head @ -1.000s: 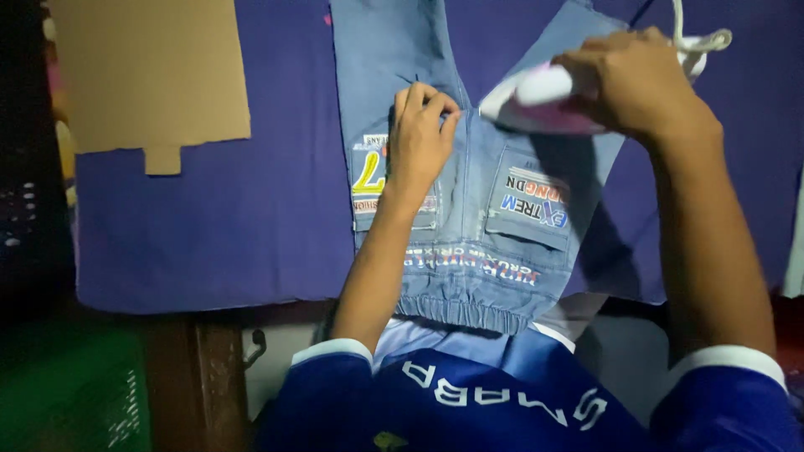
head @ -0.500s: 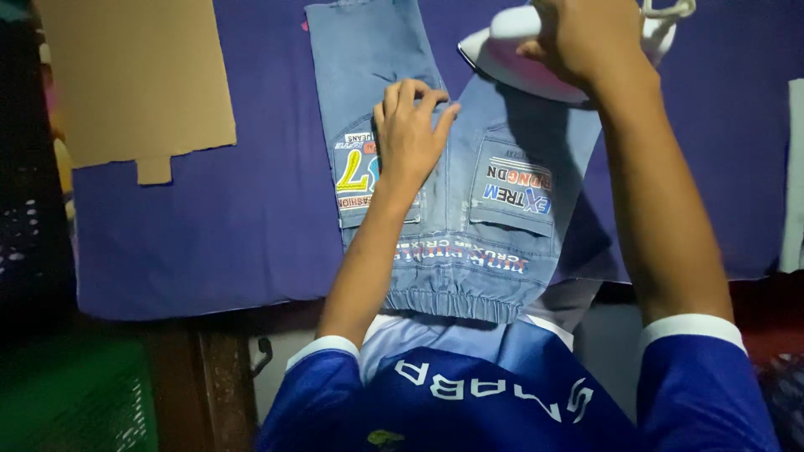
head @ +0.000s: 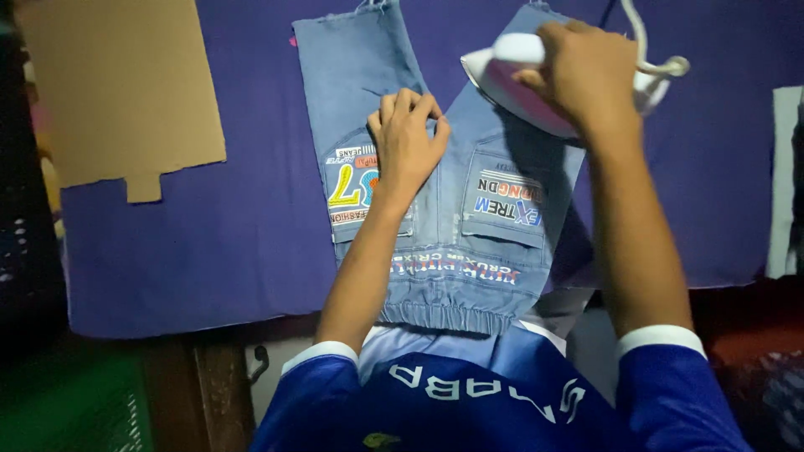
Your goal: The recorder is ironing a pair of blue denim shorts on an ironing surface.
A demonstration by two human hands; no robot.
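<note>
A small pair of light blue denim shorts with colourful printed patches lies flat on a purple cloth, waistband toward me. My left hand presses palm down on the left leg, just above the back pocket. My right hand grips the handle of a white and pink clothes iron resting on the right leg of the shorts. The iron's white cord loops off to the upper right.
A brown cardboard sheet lies on the purple cloth at the upper left. The cloth's front edge hangs over a dark wooden surface. Something green sits at the lower left, and a pale strip at the right edge.
The iron and my right hand have slid away from me along the right leg, then back a little. My left hand has stayed pressed on the left leg.
</note>
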